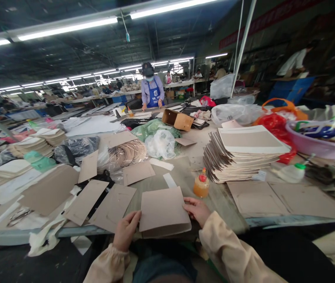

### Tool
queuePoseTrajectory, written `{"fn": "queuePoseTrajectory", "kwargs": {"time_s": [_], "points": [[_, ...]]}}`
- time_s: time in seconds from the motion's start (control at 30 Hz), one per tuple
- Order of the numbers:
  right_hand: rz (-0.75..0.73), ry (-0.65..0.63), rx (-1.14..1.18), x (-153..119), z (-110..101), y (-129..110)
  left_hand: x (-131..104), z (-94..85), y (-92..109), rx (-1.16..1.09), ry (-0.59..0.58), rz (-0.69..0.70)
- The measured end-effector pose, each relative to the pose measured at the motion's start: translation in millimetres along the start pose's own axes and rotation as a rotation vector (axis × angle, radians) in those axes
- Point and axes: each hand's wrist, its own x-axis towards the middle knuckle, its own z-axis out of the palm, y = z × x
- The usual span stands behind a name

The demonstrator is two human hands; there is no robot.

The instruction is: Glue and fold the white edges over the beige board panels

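A folded grey-brown board panel (pixel 164 208) is held at the table's front edge, its lower side gaping slightly between two layers. My left hand (pixel 127 230) pinches its left edge between thumb and fingers. On the opposite edge, my right hand (pixel 197 210) is closed with thumb and fingertips. Just beyond the right hand stands a small glue bottle (pixel 201 186) with amber liquid and a red cap. White strips (pixel 170 180) lie behind the panel. Loose board pieces (pixel 114 206) rest to the left of my left hand.
A tall stack of boards (pixel 244 157) stands right of the glue bottle, with flat boards (pixel 285 198) before it. A purple basin (pixel 317 141) and green-capped bottle (pixel 293 172) are farther right. Scissors (pixel 20 216) lie at left. Across the table stands a person (pixel 152 90) in a blue apron.
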Motion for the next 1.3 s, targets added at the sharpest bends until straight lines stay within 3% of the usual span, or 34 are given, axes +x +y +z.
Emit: {"fn": "queuePoseTrajectory", "kwargs": {"time_s": [0.27,0.47,0.73,1.3], "points": [[-0.089,0.235,-0.49,6.0,0.3,-4.2,26.0,9.4,-4.0,0.28,-0.161,0.047],[-0.096,0.25,-0.709,5.6,2.7,-8.3,31.0,17.6,-9.3,0.503,-0.14,0.051],[-0.085,0.231,-0.882,3.8,0.8,-14.0,28.4,20.5,8.8,0.722,-0.13,0.052],[-0.064,0.203,-0.9,6.4,3.2,-13.7,28.8,22.7,10.8,0.797,-0.175,0.083]]}}
